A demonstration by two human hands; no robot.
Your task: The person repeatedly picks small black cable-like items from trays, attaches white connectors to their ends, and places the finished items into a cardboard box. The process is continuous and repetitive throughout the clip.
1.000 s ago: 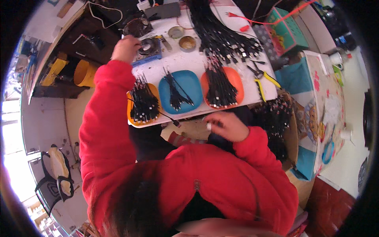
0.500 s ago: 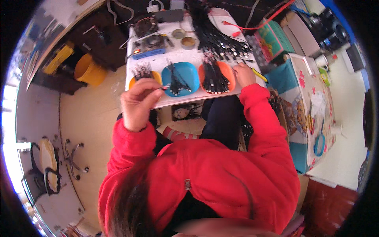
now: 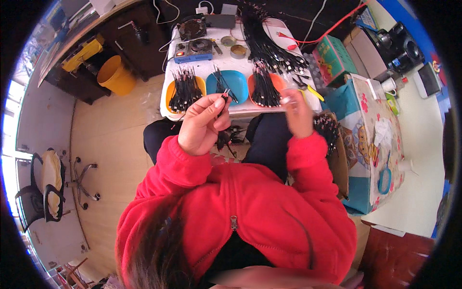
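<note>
My left hand (image 3: 206,124) is closed in a pinch in front of the blue tray (image 3: 243,86). Between its thumb and fingers is a black cable (image 3: 226,95) with a bare, light-coloured tip pointing up. A few more black cables (image 3: 221,79) lie in the blue tray behind it. To the left, a yellow-orange tray (image 3: 169,92) carries a thick bunch of similar cables (image 3: 186,91). An orange tray (image 3: 278,85) holds another bunch (image 3: 263,86). My right hand (image 3: 299,115), smeared by motion, is near that tray's right side; a whitish spot shows at its fingers.
Yellow-handled pliers (image 3: 314,91) lie at the white table's (image 3: 216,62) right edge. Behind the trays stand a blue device (image 3: 193,54), a fan (image 3: 192,29), round tins (image 3: 237,51) and a long cable bundle (image 3: 269,45). A carton of cables (image 3: 332,132) stands beside my right leg.
My left hand has moved right, from the yellow-orange tray to in front of the blue one. My right hand has come back from beside the pliers toward me. The view has shifted slightly.
</note>
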